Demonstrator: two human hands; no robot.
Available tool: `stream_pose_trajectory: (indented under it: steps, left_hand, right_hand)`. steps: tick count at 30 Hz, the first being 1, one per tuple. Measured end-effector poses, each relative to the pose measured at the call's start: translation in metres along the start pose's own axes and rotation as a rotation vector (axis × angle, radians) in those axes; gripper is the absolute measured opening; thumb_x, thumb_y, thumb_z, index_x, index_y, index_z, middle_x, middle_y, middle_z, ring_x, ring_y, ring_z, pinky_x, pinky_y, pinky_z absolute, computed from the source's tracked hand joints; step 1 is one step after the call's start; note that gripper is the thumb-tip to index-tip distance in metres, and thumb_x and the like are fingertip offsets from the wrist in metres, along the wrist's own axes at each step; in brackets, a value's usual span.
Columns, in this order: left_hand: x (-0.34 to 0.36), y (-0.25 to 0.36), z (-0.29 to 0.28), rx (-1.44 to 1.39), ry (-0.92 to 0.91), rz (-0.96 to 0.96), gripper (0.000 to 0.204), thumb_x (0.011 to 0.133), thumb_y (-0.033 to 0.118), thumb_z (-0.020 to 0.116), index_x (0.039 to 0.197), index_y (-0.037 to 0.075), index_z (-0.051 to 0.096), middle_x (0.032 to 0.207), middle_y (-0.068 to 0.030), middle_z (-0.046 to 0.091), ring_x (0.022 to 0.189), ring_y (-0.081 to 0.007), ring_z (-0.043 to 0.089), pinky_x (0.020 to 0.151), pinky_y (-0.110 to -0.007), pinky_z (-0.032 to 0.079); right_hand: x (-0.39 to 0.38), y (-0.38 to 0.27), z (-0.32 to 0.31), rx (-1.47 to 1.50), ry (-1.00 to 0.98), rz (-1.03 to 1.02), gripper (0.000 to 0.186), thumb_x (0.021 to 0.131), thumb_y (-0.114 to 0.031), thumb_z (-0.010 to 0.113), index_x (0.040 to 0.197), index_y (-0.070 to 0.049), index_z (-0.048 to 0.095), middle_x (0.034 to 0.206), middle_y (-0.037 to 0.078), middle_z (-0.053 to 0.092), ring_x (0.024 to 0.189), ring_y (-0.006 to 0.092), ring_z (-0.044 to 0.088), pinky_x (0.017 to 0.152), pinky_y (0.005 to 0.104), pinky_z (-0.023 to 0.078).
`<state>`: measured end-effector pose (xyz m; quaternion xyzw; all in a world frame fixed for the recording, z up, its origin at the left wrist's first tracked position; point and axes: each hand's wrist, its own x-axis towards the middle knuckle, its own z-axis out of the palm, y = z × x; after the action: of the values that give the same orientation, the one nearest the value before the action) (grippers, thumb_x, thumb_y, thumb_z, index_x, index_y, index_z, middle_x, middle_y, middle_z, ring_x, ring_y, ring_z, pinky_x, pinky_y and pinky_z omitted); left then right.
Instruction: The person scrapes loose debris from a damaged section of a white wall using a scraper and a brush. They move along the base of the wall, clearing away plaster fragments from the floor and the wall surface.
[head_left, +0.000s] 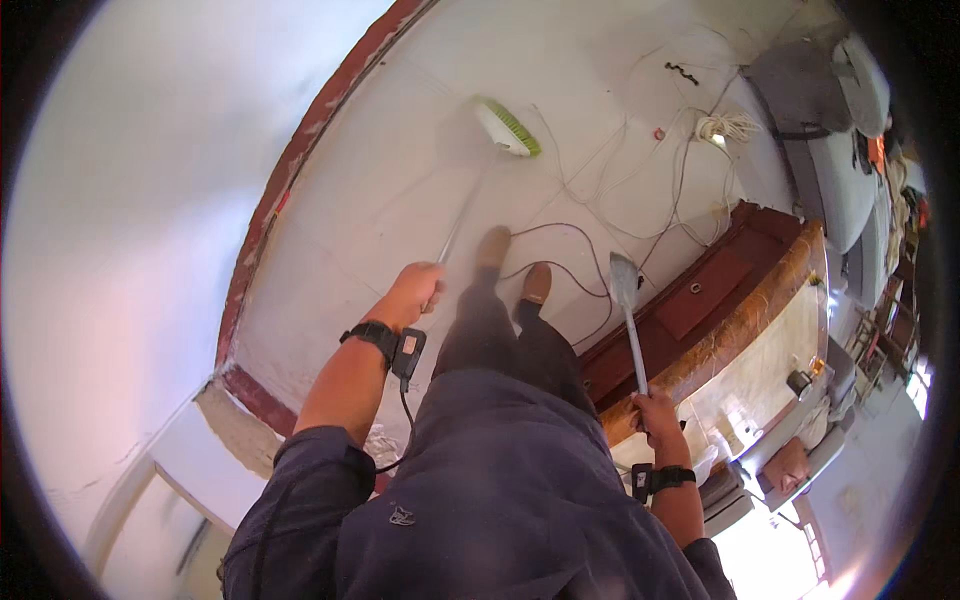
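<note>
My left hand (pixel 413 292) is closed round the thin pale handle of a broom (pixel 502 130). The broom reaches ahead over the floor, and its white head with green bristles lies beyond my shoes. My right hand (pixel 657 416) grips the handle of a long-handled dustpan (pixel 625 282). The dustpan's grey pan hangs out in front, beside the dark red wooden side of the desk. Whether the pan touches the floor or holds anything, I cannot tell.
Loose cables (pixel 600 200) trail over the pale floor, some close to my shoes (pixel 537 283). A coiled white cable (pixel 727 128) lies farther right. The wooden desk (pixel 715 365) stands at my right, with grey chairs (pixel 800 90) beyond. The wall's red skirting (pixel 262 220) runs along the left.
</note>
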<state>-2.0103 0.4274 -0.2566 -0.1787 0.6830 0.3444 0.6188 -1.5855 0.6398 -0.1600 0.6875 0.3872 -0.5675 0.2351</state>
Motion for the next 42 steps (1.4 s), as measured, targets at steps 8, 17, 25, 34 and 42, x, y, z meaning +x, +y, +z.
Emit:
stream_pose_trajectory:
  steps: [8, 17, 25, 34, 42]
  left_hand:
    - [-0.076, -0.210, -0.044, -0.347, 0.223, -0.287, 0.026, 0.093, 0.031, 0.050, 0.080, 0.009, 0.049, 0.062, -0.0013, 0.047, 0.045, -0.0112, 0.042, 0.039, -0.027, 0.035]
    - [-0.135, -0.354, -0.020, -0.555, 0.390, -0.442, 0.024, 0.092, 0.029, 0.048, 0.075, 0.012, 0.045, 0.057, -0.0033, 0.046, 0.044, -0.0151, 0.043, 0.037, -0.031, 0.032]
    - [-0.129, -0.239, -0.021, -0.261, 0.358, 0.046, 0.019, 0.086, 0.021, 0.056, 0.082, 0.003, 0.052, 0.061, -0.0032, 0.049, 0.046, -0.0116, 0.046, 0.039, -0.029, 0.038]
    - [-0.023, -0.057, -0.068, 0.068, 0.255, 0.443, 0.029, 0.080, 0.018, 0.055, 0.105, 0.003, 0.059, 0.072, -0.0096, 0.059, 0.059, -0.0171, 0.053, 0.054, -0.032, 0.045]
    - [-0.022, -0.124, -0.139, -0.145, 0.226, 0.299, 0.046, 0.082, 0.020, 0.055, 0.127, 0.012, 0.054, 0.073, -0.0095, 0.060, 0.058, -0.0169, 0.053, 0.053, -0.032, 0.045]
  right_hand:
    - [0.022, -0.063, -0.003, -0.239, -0.092, -0.133, 0.012, 0.086, -0.017, 0.057, 0.086, -0.007, 0.051, 0.066, 0.005, 0.058, 0.041, 0.0130, 0.050, 0.036, 0.0265, 0.037]
    - [0.032, -0.084, -0.019, -0.371, -0.166, -0.146, 0.012, 0.086, -0.017, 0.057, 0.087, -0.007, 0.051, 0.067, 0.005, 0.059, 0.041, 0.0126, 0.050, 0.036, 0.0260, 0.037]
    - [0.039, -0.071, -0.029, -0.441, -0.083, -0.137, 0.013, 0.086, -0.015, 0.057, 0.089, -0.003, 0.052, 0.066, 0.008, 0.059, 0.043, 0.0148, 0.052, 0.036, 0.0283, 0.039]
    - [0.008, -0.092, 0.016, -0.463, 0.018, -0.118, 0.010, 0.085, -0.017, 0.058, 0.086, -0.009, 0.053, 0.064, 0.004, 0.058, 0.042, 0.0143, 0.050, 0.036, 0.0279, 0.037]
    - [-0.011, -0.149, 0.094, -0.552, -0.077, -0.170, 0.015, 0.087, -0.018, 0.057, 0.092, -0.004, 0.053, 0.067, 0.005, 0.060, 0.045, 0.0138, 0.054, 0.037, 0.0275, 0.038]
